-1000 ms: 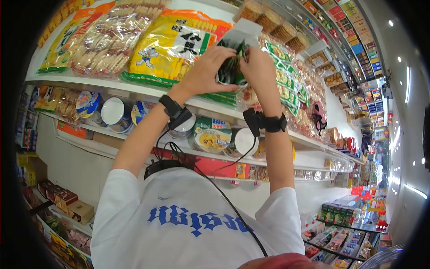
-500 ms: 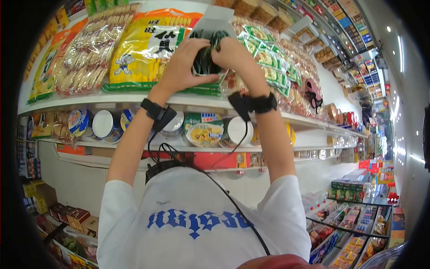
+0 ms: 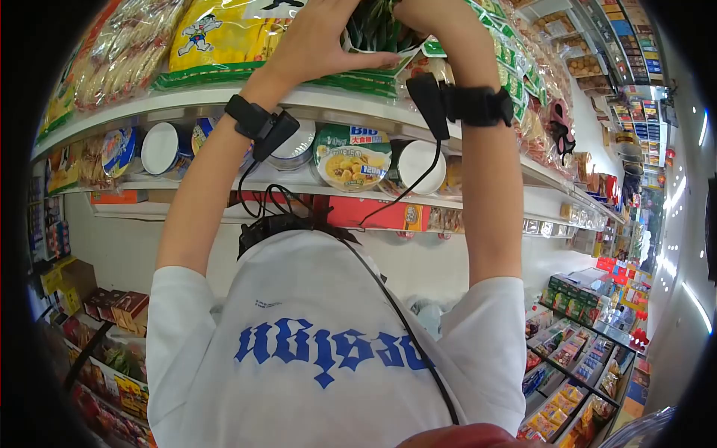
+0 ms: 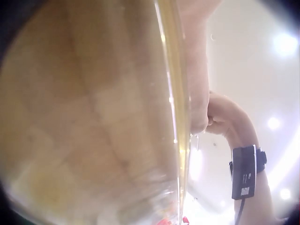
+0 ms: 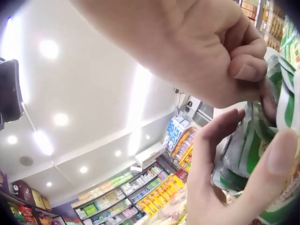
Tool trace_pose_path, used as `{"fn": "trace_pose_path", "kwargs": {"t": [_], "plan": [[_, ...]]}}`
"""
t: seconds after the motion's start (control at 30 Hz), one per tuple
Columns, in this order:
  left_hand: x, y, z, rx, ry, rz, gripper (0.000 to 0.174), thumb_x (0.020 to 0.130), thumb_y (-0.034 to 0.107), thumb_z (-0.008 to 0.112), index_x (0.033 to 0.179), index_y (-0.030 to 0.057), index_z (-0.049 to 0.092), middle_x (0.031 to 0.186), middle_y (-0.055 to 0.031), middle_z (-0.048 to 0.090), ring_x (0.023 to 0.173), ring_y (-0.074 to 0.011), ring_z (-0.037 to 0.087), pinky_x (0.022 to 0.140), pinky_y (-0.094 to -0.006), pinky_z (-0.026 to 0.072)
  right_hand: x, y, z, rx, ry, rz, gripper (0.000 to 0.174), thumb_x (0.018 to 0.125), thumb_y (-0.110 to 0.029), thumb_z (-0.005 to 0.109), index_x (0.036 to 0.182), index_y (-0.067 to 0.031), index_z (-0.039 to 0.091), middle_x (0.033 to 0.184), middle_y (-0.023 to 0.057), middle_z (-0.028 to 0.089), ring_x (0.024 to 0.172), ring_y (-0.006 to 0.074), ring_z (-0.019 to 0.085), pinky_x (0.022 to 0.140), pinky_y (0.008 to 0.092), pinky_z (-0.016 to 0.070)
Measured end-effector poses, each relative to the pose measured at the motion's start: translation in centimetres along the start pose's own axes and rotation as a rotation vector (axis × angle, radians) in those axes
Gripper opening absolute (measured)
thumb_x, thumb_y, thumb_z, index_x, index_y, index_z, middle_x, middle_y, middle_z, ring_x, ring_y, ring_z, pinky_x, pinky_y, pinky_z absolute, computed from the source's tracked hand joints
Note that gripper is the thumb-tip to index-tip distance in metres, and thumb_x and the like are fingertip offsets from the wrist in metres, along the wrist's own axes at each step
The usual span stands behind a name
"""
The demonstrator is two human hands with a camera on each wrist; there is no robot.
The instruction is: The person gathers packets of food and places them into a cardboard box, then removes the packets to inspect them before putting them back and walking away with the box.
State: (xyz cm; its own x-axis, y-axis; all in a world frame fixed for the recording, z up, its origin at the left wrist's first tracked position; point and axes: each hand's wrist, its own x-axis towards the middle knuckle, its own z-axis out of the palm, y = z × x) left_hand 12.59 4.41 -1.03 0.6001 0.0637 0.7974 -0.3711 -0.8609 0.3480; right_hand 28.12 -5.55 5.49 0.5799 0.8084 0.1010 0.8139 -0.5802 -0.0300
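Note:
At the top edge of the head view, my left hand [image 3: 317, 41] grips the side of an open box packed with small green packets [image 3: 376, 28]. Its thumb lies along the near rim. My right hand [image 3: 442, 28] bends over the same box from the right. In the right wrist view, the right hand [image 5: 201, 47] has its fingers curled in among the upright green packets [image 5: 251, 145], with fingertips partly hidden between them. The left thumb and fingers frame those packets from below. A blurred brown clear-wrapped package [image 4: 93, 103] fills much of the left wrist view.
A yellow snack bag [image 3: 231, 45] lies left of the box on the white shelf [image 3: 187, 101]. Green-and-white packets [image 3: 515, 75] spread to the right. Tubs and a green noodle bowl [image 3: 352, 158] stand on the shelf below. A black cable [image 3: 396, 299] crosses the shirt.
The head view has tilted down, so the hands and box sit higher and partly out of frame. The left hand keeps its grip, and the right hand stays among the packets.

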Motion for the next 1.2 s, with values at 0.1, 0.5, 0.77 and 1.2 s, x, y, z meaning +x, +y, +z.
{"fn": "trace_pose_path", "kwargs": {"t": [0.1,0.5,0.77,1.2], "plan": [[0.0,0.1,0.5,-0.029,0.036,-0.024,0.075,0.074,0.038,0.092,0.133,0.0036,0.06,0.129,-0.0171,0.063,0.123,-0.037,0.059,0.11,-0.0473,0.0453,-0.4,-0.7,-0.8,0.038,0.008,0.01,0.022,0.086,-0.012,0.063,0.097,0.0026,0.077,0.1,0.0275,0.074,0.096,0.0434,0.072,0.082,0.05,0.0587],[0.5,-0.3,0.4,0.048,0.016,0.052,0.081,0.071,0.038,0.09,0.144,0.0155,0.063,0.148,-0.0045,0.06,0.124,-0.0305,0.056,0.108,-0.0444,0.0497,-6.8,-1.6,0.2,0.277,0.198,-0.005,0.024,0.088,-0.017,0.069,0.089,0.0064,0.07,0.088,0.0268,0.072,0.083,0.0453,0.072,0.076,0.0533,0.0577],[0.3,-0.3,0.7,0.04,-0.019,0.035,0.072,0.072,0.039,0.091,0.137,0.0179,0.069,0.144,-0.0033,0.063,0.128,-0.0309,0.056,0.11,-0.0457,0.0483,-8.2,-1.3,-1.8,0.428,0.17,-0.017,0.028,0.098,-0.019,0.061,0.095,0.0062,0.072,0.086,0.0256,0.073,0.08,0.0408,0.073,0.073,0.0473,0.0586],[-0.2,-0.9,0.8,0.039,0.016,0.026,0.051,0.074,0.036,0.091,0.115,0.0118,0.074,0.143,-0.0042,0.064,0.132,-0.0315,0.053,0.112,-0.0458,0.0465,-9.0,9.9,3.1,0.557,0.637,0.123,0.034,0.09,-0.026,0.077,0.107,0.0036,0.073,0.093,0.0202,0.075,0.085,0.0359,0.074,0.079,0.0438,0.0579]]}}
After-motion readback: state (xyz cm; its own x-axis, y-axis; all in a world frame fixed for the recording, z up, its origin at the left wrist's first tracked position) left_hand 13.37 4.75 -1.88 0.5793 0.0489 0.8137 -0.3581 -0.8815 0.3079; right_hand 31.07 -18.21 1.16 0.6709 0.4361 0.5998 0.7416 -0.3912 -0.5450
